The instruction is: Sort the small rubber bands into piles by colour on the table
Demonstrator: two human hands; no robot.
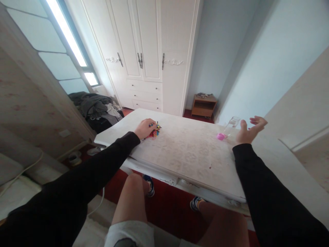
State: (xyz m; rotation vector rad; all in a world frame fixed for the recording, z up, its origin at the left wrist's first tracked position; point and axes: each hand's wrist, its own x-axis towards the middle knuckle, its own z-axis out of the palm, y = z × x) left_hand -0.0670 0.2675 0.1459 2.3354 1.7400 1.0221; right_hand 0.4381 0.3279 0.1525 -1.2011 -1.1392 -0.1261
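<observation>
My left hand (145,129) rests on the left part of the white table (185,151), its fingers curled over a bunch of small multicoloured pieces (155,131). Red, yellow, blue and black show past the fingertips; their exact kind is too small to make out. Over the right side of the table, my right hand (250,129) is raised with fingers apart, holding nothing. Just left of it is a clear bottle (232,124). A round pink cap-like piece (221,136) sits by the bottle's lower end; whether they are joined I cannot tell.
A tiny dark speck (210,167) marks the tabletop. Behind the table stand a white wardrobe (174,89) and a small wooden nightstand (204,106). Dark clothes (95,108) are heaped at the far left. My knees are at the table's front edge.
</observation>
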